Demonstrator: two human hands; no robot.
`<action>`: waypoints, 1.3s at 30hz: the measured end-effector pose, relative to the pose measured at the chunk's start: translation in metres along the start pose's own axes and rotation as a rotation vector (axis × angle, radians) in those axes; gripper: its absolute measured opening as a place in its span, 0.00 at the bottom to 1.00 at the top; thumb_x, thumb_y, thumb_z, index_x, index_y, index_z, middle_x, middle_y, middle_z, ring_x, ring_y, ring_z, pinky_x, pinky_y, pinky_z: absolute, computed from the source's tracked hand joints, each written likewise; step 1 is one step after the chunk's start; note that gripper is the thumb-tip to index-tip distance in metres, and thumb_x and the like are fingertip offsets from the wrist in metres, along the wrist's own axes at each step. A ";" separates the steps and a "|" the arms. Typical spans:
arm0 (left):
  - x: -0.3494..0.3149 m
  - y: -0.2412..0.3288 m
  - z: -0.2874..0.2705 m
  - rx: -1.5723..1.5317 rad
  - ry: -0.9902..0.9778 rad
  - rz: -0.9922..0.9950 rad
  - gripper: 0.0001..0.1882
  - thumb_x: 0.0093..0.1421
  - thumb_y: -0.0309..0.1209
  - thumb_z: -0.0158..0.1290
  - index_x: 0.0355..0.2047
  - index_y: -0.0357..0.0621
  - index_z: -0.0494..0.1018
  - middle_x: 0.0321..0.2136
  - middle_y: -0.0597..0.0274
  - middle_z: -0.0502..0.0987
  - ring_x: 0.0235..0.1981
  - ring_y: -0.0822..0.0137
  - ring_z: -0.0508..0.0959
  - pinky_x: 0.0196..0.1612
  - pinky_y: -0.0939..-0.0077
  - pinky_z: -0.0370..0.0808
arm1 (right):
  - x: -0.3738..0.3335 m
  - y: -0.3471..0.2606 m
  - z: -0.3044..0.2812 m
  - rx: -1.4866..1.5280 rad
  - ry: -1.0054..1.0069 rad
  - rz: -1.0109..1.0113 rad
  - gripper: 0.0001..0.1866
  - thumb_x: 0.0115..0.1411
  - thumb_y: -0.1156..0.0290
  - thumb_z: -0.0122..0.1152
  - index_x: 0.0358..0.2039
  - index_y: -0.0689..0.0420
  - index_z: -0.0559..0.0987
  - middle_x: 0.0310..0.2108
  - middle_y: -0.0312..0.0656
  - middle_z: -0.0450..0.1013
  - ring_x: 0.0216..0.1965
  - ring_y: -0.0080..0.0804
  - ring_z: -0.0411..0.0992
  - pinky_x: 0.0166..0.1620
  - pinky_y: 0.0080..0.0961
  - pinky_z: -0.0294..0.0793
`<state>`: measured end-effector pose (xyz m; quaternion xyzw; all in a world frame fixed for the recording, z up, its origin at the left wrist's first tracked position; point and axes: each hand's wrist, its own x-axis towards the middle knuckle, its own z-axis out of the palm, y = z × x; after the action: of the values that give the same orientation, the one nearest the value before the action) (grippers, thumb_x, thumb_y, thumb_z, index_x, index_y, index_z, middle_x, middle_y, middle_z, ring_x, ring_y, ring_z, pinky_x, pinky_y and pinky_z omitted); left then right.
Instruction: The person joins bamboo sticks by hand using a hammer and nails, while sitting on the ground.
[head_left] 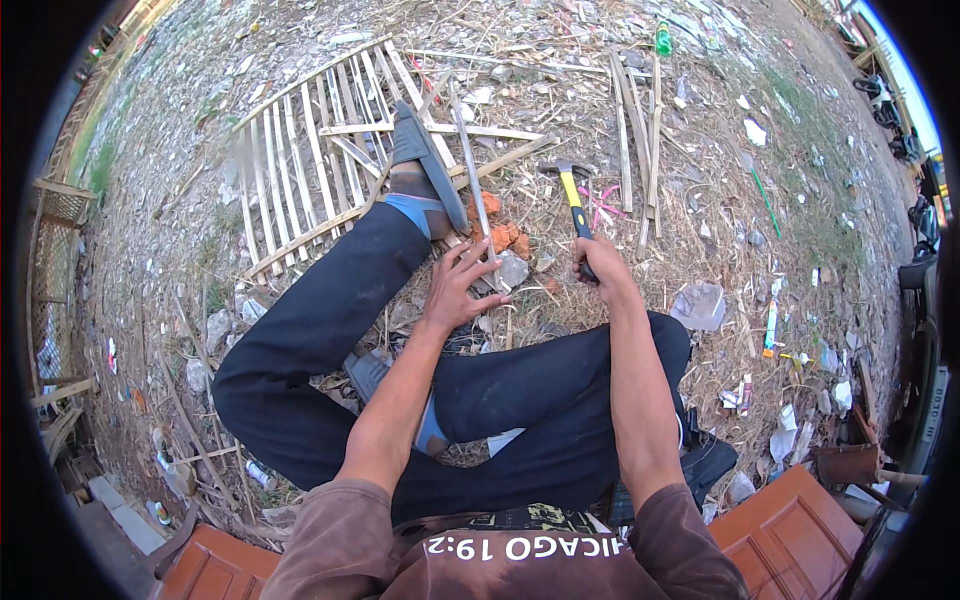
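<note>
My right hand is wrapped round the black lower grip of a claw hammer. The hammer has a yellow and black handle, and its dark metal head points away from me. To the left, my left hand holds the near end of a long, thin wooden strip with its fingers spread along it. That end lies by a grey stone. Broken orange brick lies just beyond the stone. My sandalled left foot is close to the strip's left side.
A slatted wooden frame lies beyond my left leg. Loose wooden strips and pink ribbon lie to the right. A green bottle is far off. Litter and stones cover the dry ground. Brown panels stand behind me.
</note>
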<state>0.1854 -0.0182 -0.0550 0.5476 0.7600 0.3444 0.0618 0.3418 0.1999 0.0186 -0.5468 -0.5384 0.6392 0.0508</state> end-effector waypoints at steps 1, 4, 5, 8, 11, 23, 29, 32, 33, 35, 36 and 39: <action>-0.002 0.001 -0.001 0.002 -0.002 -0.007 0.31 0.43 0.53 0.68 0.48 0.59 0.79 0.63 0.73 0.65 0.62 0.54 0.62 0.62 0.55 0.61 | -0.011 -0.007 0.000 0.079 -0.044 0.030 0.15 0.51 0.75 0.53 0.41 0.63 0.69 0.22 0.38 0.68 0.20 0.25 0.67 0.22 0.25 0.69; 0.000 0.001 -0.002 0.002 0.005 -0.003 0.31 0.44 0.52 0.67 0.48 0.58 0.79 0.63 0.72 0.66 0.62 0.55 0.62 0.61 0.55 0.60 | -0.023 -0.014 -0.001 0.071 -0.079 -0.056 0.20 0.50 0.80 0.50 0.46 0.63 0.65 0.22 0.38 0.68 0.17 0.23 0.66 0.19 0.21 0.66; 0.000 0.000 -0.002 0.003 0.007 -0.001 0.31 0.44 0.52 0.67 0.48 0.58 0.79 0.63 0.72 0.66 0.62 0.55 0.62 0.61 0.55 0.60 | -0.027 -0.015 -0.002 0.048 -0.090 -0.079 0.21 0.50 0.80 0.50 0.47 0.63 0.64 0.22 0.38 0.68 0.17 0.23 0.66 0.19 0.22 0.67; 0.000 0.001 -0.001 0.002 -0.014 -0.024 0.31 0.44 0.52 0.67 0.48 0.57 0.79 0.63 0.72 0.66 0.62 0.56 0.62 0.61 0.56 0.60 | -0.044 -0.004 -0.004 -0.119 -0.041 -0.210 0.21 0.51 0.81 0.50 0.49 0.63 0.65 0.23 0.40 0.70 0.17 0.23 0.66 0.22 0.22 0.67; 0.001 0.003 0.000 0.010 0.009 0.010 0.31 0.44 0.52 0.67 0.48 0.58 0.79 0.63 0.71 0.66 0.62 0.56 0.63 0.61 0.56 0.61 | -0.081 0.013 -0.007 -0.302 0.005 -0.401 0.20 0.54 0.81 0.50 0.49 0.62 0.65 0.26 0.42 0.74 0.23 0.29 0.71 0.29 0.26 0.70; 0.000 0.002 -0.002 -0.004 -0.012 -0.012 0.30 0.44 0.53 0.67 0.48 0.58 0.79 0.62 0.72 0.67 0.62 0.56 0.63 0.61 0.54 0.61 | -0.208 0.064 0.020 -0.491 -0.009 -0.461 0.19 0.62 0.77 0.53 0.53 0.62 0.64 0.31 0.55 0.74 0.36 0.58 0.76 0.38 0.43 0.73; 0.000 0.000 -0.003 -0.004 0.000 -0.003 0.30 0.43 0.52 0.67 0.46 0.54 0.79 0.61 0.72 0.68 0.62 0.55 0.63 0.61 0.55 0.61 | -0.217 0.067 0.020 -0.454 0.016 -0.451 0.18 0.64 0.74 0.54 0.54 0.62 0.66 0.31 0.60 0.74 0.34 0.61 0.75 0.36 0.44 0.73; -0.001 0.000 -0.002 -0.010 0.014 0.005 0.29 0.43 0.52 0.67 0.45 0.54 0.79 0.61 0.72 0.68 0.61 0.56 0.64 0.61 0.55 0.62 | -0.224 0.068 0.018 -0.493 0.000 -0.423 0.19 0.65 0.73 0.53 0.55 0.62 0.66 0.31 0.59 0.75 0.34 0.61 0.75 0.34 0.44 0.73; -0.001 0.000 -0.002 -0.011 0.013 0.001 0.29 0.43 0.52 0.67 0.45 0.54 0.80 0.61 0.72 0.68 0.61 0.56 0.64 0.60 0.55 0.62 | -0.227 0.071 0.018 -0.508 -0.007 -0.411 0.19 0.65 0.73 0.53 0.55 0.61 0.66 0.31 0.59 0.75 0.34 0.61 0.75 0.34 0.44 0.73; -0.001 0.002 -0.002 -0.018 0.015 -0.006 0.29 0.43 0.52 0.67 0.44 0.54 0.80 0.61 0.72 0.68 0.61 0.56 0.64 0.60 0.56 0.62 | -0.229 0.075 0.017 -0.565 -0.016 -0.444 0.19 0.65 0.74 0.53 0.55 0.61 0.66 0.31 0.58 0.75 0.33 0.61 0.75 0.33 0.44 0.73; -0.001 0.003 -0.002 -0.020 0.015 -0.009 0.28 0.43 0.52 0.67 0.44 0.54 0.80 0.61 0.73 0.69 0.61 0.56 0.64 0.60 0.56 0.62 | -0.230 0.076 0.017 -0.593 -0.021 -0.461 0.19 0.65 0.74 0.53 0.55 0.61 0.66 0.30 0.57 0.75 0.33 0.60 0.75 0.33 0.44 0.73; -0.002 -0.001 -0.003 0.000 0.023 0.008 0.28 0.43 0.52 0.68 0.41 0.52 0.80 0.61 0.73 0.68 0.61 0.56 0.64 0.59 0.56 0.63 | -0.233 0.067 0.024 -0.578 -0.013 -0.521 0.19 0.64 0.75 0.52 0.55 0.62 0.65 0.29 0.57 0.74 0.32 0.59 0.75 0.32 0.44 0.74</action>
<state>0.1840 -0.0214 -0.0543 0.5467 0.7585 0.3509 0.0518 0.4512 0.0049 0.1142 -0.3795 -0.8173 0.4304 0.0521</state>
